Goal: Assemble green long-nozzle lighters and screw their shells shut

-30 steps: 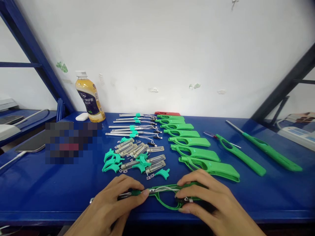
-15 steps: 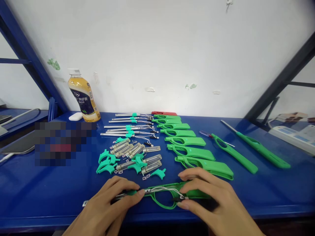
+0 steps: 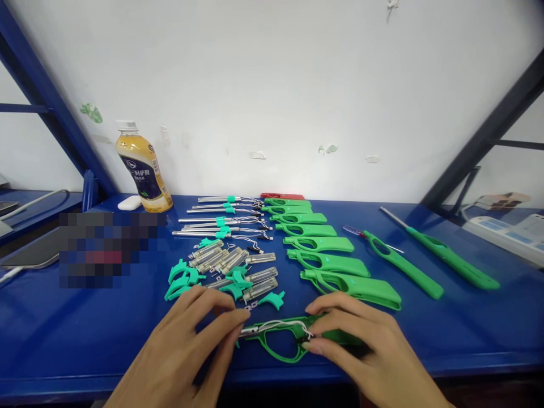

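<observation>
An open green lighter shell (image 3: pixel 283 359) lies near the table's front edge, its ring-shaped trigger opening between my hands. My left hand (image 3: pixel 187 345) is closed, thumb and fingertips pinching a metal lighter tube (image 3: pixel 250 332) at the shell's narrow left end. Two white wires (image 3: pixel 276 322) run from the tube along the shell's upper edge to the right. My right hand (image 3: pixel 365 340) is closed at their far end, thumb and fingers around a small black igniter (image 3: pixel 302 338), mostly hidden by the fingertips. The shell's wide end passes under that hand.
Behind are teal triggers (image 3: pixel 272 300), clear fuel tanks (image 3: pixel 260 290), wired metal tubes (image 3: pixel 199 233) and a column of green shells (image 3: pixel 374 290). A screwdriver (image 3: pixel 353 230) and two long green lighters (image 3: pixel 453 258) lie right. A drink bottle (image 3: pixel 144 170) stands back left.
My left fingers have lifted and bunched into a steeper pinch on the tube. My right fingertips have closed further over the black igniter, now largely covered. The shell has barely moved.
</observation>
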`<state>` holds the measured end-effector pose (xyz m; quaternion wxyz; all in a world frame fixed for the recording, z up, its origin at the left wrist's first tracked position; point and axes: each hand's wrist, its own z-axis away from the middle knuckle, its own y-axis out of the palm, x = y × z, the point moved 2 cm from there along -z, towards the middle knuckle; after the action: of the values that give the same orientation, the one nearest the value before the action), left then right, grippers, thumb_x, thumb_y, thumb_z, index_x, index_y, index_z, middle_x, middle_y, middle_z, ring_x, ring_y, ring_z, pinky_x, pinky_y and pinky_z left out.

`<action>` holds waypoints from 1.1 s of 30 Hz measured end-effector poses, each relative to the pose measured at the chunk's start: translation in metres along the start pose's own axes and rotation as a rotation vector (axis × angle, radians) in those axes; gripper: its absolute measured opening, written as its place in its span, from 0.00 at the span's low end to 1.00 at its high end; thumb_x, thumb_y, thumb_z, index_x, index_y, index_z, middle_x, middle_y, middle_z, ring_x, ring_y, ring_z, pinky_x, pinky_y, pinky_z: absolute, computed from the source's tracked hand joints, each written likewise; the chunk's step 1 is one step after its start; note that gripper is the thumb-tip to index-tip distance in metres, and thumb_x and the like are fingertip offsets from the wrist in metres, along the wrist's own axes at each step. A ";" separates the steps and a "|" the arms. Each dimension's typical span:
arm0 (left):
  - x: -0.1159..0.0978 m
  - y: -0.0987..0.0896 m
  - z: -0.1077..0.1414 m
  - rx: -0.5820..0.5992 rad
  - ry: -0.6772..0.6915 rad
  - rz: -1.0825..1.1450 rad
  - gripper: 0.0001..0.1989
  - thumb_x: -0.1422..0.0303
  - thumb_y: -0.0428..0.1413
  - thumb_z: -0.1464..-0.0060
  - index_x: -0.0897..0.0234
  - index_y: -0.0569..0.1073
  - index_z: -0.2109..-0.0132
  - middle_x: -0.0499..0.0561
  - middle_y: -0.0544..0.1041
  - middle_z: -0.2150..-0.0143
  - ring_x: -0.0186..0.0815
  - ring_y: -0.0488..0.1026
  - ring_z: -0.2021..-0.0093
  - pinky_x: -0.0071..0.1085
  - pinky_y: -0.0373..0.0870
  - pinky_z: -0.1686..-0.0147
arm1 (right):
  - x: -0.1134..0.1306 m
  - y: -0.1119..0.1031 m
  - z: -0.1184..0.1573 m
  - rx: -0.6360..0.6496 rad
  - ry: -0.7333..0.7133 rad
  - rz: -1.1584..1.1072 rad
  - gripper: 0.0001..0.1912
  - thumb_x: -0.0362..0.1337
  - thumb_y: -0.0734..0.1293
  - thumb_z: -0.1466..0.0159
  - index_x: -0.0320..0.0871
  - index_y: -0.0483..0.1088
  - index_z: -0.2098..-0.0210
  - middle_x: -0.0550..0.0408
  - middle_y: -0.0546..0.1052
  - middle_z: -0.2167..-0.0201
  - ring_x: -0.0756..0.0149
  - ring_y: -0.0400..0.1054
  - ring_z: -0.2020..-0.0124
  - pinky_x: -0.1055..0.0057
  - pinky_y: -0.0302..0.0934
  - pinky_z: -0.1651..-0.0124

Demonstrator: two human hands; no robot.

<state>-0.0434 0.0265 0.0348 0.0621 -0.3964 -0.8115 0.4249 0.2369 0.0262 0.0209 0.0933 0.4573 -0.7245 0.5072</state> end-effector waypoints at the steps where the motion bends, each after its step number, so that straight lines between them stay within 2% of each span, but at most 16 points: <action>1: -0.001 0.002 -0.009 0.005 0.002 0.002 0.13 0.75 0.53 0.29 0.54 0.78 0.47 0.49 0.80 0.54 0.38 0.78 0.54 0.31 0.78 0.55 | 0.000 0.000 0.000 -0.002 -0.004 0.000 0.03 0.39 0.78 0.30 0.53 0.83 0.63 0.61 0.85 0.55 0.69 0.84 0.58 0.80 0.75 0.51; 4: -0.001 0.012 -0.030 0.112 -0.032 -0.009 0.12 0.74 0.52 0.28 0.58 0.79 0.55 0.50 0.79 0.59 0.41 0.78 0.59 0.37 0.77 0.58 | 0.000 0.001 0.000 0.001 -0.021 0.002 0.03 0.38 0.77 0.29 0.52 0.82 0.61 0.61 0.85 0.55 0.70 0.84 0.58 0.81 0.75 0.50; 7: 0.002 0.022 -0.041 0.188 -0.051 -0.054 0.11 0.74 0.53 0.30 0.60 0.78 0.60 0.52 0.79 0.61 0.45 0.78 0.59 0.40 0.76 0.59 | 0.001 0.001 -0.001 -0.007 -0.033 -0.002 0.03 0.39 0.76 0.28 0.52 0.81 0.61 0.61 0.85 0.55 0.70 0.84 0.58 0.81 0.74 0.50; 12: 0.004 0.029 -0.046 0.215 -0.071 -0.082 0.08 0.74 0.58 0.33 0.60 0.77 0.62 0.51 0.79 0.63 0.47 0.79 0.59 0.40 0.74 0.62 | 0.001 0.002 -0.001 -0.025 -0.044 0.001 0.03 0.38 0.76 0.28 0.51 0.81 0.60 0.62 0.85 0.55 0.71 0.83 0.58 0.82 0.73 0.50; 16: 0.006 0.031 -0.047 0.207 -0.043 -0.065 0.11 0.75 0.55 0.31 0.60 0.78 0.62 0.49 0.79 0.64 0.43 0.80 0.61 0.38 0.75 0.61 | 0.002 0.002 -0.002 -0.036 -0.067 0.006 0.03 0.39 0.75 0.27 0.51 0.80 0.59 0.60 0.85 0.56 0.70 0.83 0.58 0.80 0.74 0.51; 20: 0.007 0.023 -0.042 0.124 -0.024 -0.062 0.15 0.72 0.49 0.25 0.59 0.77 0.61 0.49 0.79 0.63 0.40 0.80 0.63 0.35 0.74 0.63 | 0.003 0.002 -0.001 -0.032 -0.063 0.018 0.04 0.39 0.73 0.25 0.50 0.80 0.59 0.59 0.85 0.56 0.68 0.84 0.58 0.79 0.75 0.52; 24: -0.002 0.009 -0.029 0.029 -0.014 -0.037 0.15 0.68 0.49 0.22 0.57 0.75 0.60 0.47 0.78 0.63 0.37 0.79 0.65 0.30 0.74 0.66 | 0.005 0.002 -0.001 -0.042 -0.063 0.039 0.09 0.43 0.70 0.23 0.50 0.80 0.59 0.57 0.85 0.57 0.66 0.84 0.58 0.77 0.75 0.53; 28: -0.014 0.009 -0.016 0.063 0.054 -0.035 0.14 0.72 0.48 0.23 0.57 0.73 0.59 0.46 0.78 0.63 0.37 0.77 0.65 0.31 0.75 0.64 | 0.006 0.002 -0.002 -0.034 -0.068 0.052 0.11 0.45 0.68 0.22 0.49 0.79 0.60 0.56 0.85 0.58 0.66 0.84 0.58 0.77 0.75 0.53; 33: -0.015 0.026 -0.006 0.187 0.102 -0.144 0.12 0.76 0.47 0.24 0.59 0.74 0.53 0.49 0.79 0.58 0.41 0.77 0.59 0.37 0.75 0.58 | 0.006 0.002 -0.001 -0.033 -0.065 0.030 0.09 0.43 0.69 0.22 0.50 0.77 0.59 0.59 0.85 0.57 0.69 0.83 0.58 0.79 0.74 0.52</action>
<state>-0.0152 0.0279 0.0231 0.1704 -0.3507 -0.7904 0.4725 0.2317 0.0241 0.0239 0.0696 0.4610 -0.7421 0.4816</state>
